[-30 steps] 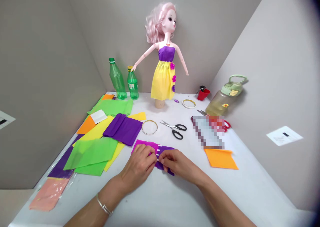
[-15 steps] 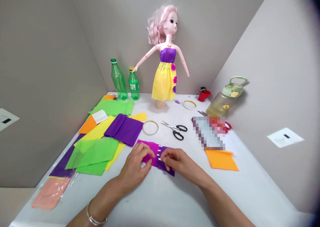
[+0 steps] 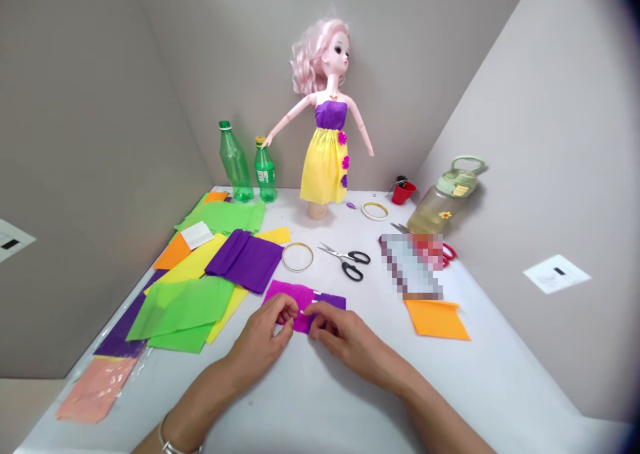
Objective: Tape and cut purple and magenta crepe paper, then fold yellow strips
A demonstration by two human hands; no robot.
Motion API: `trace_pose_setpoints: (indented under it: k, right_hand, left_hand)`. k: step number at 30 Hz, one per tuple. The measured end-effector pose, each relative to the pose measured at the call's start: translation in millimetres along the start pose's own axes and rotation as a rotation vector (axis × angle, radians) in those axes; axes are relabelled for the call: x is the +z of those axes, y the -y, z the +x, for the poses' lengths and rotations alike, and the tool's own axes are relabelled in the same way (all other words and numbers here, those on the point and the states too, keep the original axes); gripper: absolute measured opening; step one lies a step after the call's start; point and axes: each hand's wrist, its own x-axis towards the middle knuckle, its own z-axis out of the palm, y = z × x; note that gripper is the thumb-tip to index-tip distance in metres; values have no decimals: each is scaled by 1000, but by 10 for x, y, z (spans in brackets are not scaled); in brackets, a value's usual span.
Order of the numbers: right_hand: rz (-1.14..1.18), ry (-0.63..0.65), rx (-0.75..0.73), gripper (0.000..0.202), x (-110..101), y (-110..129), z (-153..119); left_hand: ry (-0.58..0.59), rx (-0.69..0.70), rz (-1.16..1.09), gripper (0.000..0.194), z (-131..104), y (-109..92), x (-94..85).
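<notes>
A magenta sheet of crepe-like paper (image 3: pixel 301 294) lies flat on the table in front of me, joined to or overlapping a purple piece (image 3: pixel 334 301) on its right. Small white strips (image 3: pixel 315 297) show along the line between them. My left hand (image 3: pixel 267 327) rests over the magenta sheet's near-left part, its fingers curled and the thumb a little apart from them. Reaching in from the right, my right hand (image 3: pixel 343 334) has its index fingertip at the strips, with the other fingers bent in. Anything small between those fingers is hidden.
Black-handled scissors (image 3: pixel 350 261) lie with parted blades beyond the papers, beside a tape roll (image 3: pixel 297 257). Folded purple paper (image 3: pixel 245 261) and green sheets (image 3: pixel 183 307) cover the left. A doll (image 3: pixel 325 161) stands behind. An orange sheet (image 3: pixel 437 319) and water bottle (image 3: pixel 437 204) are right.
My right hand has moved slightly left, its index finger stretching further over the white strips toward the left hand. The purple piece's near corner has gone from sight. The view has shifted slightly.
</notes>
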Motion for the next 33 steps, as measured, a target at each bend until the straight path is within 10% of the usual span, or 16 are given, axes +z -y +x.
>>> trace_pose_setpoints:
  k: [11,33]
  right_hand:
    - [216,25,-4,28,-14,37,-22]
    - [405,11,5,22,-25,93,-26]
  left_hand:
    - [-154,-43,-195,19,34,-20,-45]
    - [-18,-82,-341,20,45,-180,-117]
